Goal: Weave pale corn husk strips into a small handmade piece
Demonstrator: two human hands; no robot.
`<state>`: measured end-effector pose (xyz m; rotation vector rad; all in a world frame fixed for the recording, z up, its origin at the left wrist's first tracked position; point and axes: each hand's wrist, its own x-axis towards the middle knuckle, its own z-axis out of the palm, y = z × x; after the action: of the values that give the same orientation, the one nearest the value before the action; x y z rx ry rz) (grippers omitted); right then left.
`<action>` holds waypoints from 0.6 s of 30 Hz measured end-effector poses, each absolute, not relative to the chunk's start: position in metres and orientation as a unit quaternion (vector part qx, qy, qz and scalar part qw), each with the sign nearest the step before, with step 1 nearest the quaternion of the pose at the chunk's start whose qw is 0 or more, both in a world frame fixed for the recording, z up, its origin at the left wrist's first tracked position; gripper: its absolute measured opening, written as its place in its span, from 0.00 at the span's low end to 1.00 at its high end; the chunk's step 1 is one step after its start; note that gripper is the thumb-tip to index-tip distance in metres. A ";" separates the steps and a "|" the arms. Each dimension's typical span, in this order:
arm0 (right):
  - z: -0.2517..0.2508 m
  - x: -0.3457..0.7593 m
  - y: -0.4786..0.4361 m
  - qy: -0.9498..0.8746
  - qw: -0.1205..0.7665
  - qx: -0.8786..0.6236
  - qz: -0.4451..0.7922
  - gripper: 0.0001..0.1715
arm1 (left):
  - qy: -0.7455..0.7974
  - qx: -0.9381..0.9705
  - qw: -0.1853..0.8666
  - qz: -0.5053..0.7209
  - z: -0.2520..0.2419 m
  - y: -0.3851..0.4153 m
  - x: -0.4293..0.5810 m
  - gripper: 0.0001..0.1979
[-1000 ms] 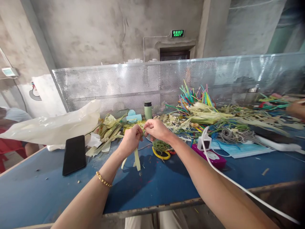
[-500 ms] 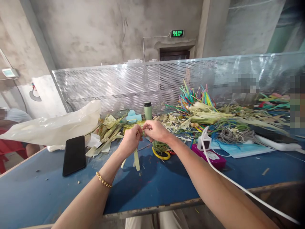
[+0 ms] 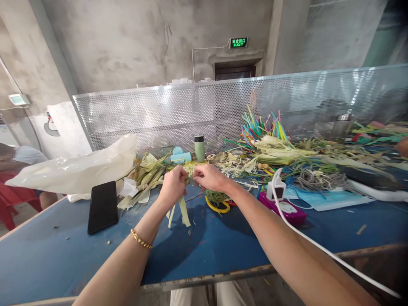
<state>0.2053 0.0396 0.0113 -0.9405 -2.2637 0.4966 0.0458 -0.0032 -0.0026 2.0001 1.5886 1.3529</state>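
My left hand (image 3: 174, 185) is closed on pale green corn husk strips (image 3: 184, 211), whose loose ends hang below it over the blue table (image 3: 204, 250). Fingers bent in a pinch, my right hand (image 3: 208, 176) faces the left across a small gap. What sits between its fingertips is too small to make out. Below the right hand lie a bundle of green strands (image 3: 216, 196) and yellow scissor-like handle loops (image 3: 219, 208). A green bottle with a black lid (image 3: 199, 151) stands behind both hands.
Left are a black phone (image 3: 102, 208), dry husks (image 3: 145, 182) and a plastic bag (image 3: 79, 165). Right, a white cable (image 3: 318, 246) runs from a charger on a purple box (image 3: 295, 216). Husk piles (image 3: 277, 153), colored sticks and a blue mask (image 3: 334, 199) lie beyond. A perforated metal screen (image 3: 178, 114) borders the back.
The view has shifted slightly. My hands have drawn a little apart, and the hanging strip ends have swung and spread somewhat. The left hand keeps its hold on the strips.
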 end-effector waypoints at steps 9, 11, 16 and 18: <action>0.005 0.211 0.049 -0.888 0.252 -0.353 0.153 0.09 | 0.580 0.679 -0.040 0.448 -0.002 0.000 0.040 0.08; 0.004 0.211 0.051 -0.888 0.246 -0.350 0.166 0.09 | 0.577 0.680 -0.041 0.450 -0.001 -0.001 0.039 0.08; -0.003 0.210 0.057 -0.867 0.277 -0.364 0.199 0.08 | 0.543 0.727 -0.015 0.420 0.003 -0.002 0.038 0.06; -0.007 0.208 0.060 -0.858 0.284 -0.369 0.216 0.09 | 0.521 0.751 -0.013 0.406 0.005 -0.003 0.039 0.07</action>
<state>0.2084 0.0600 -0.0066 -0.9870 -2.2974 0.5791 0.0395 -0.0031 0.0048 2.3786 1.6489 1.2855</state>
